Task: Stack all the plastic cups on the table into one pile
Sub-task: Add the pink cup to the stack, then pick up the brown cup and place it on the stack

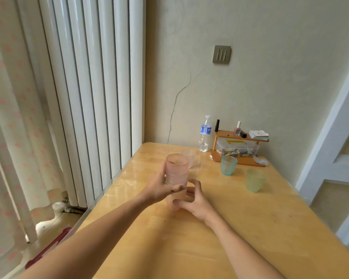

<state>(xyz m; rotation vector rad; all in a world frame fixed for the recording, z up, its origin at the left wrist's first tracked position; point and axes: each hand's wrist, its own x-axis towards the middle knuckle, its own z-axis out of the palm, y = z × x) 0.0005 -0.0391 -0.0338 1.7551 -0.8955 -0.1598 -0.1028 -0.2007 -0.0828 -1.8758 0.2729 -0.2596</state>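
A pile of pink, see-through plastic cups (177,168) stands near the middle of the wooden table (240,228). My left hand (159,188) grips the pile's upper cups from the left. My right hand (193,202) curls around the lowest cup at the pile's base; its fingers hide most of that cup. A pale pink cup (188,158) stands just behind the pile. To the right, apart from each other, stand a blue-green cup (228,165) and a light green cup (255,180), both upright.
At the table's far edge against the wall are a water bottle (205,133) and a small wooden shelf (240,146) holding a clear box and small bottles. White radiator pipes (89,97) run along the table's left side.
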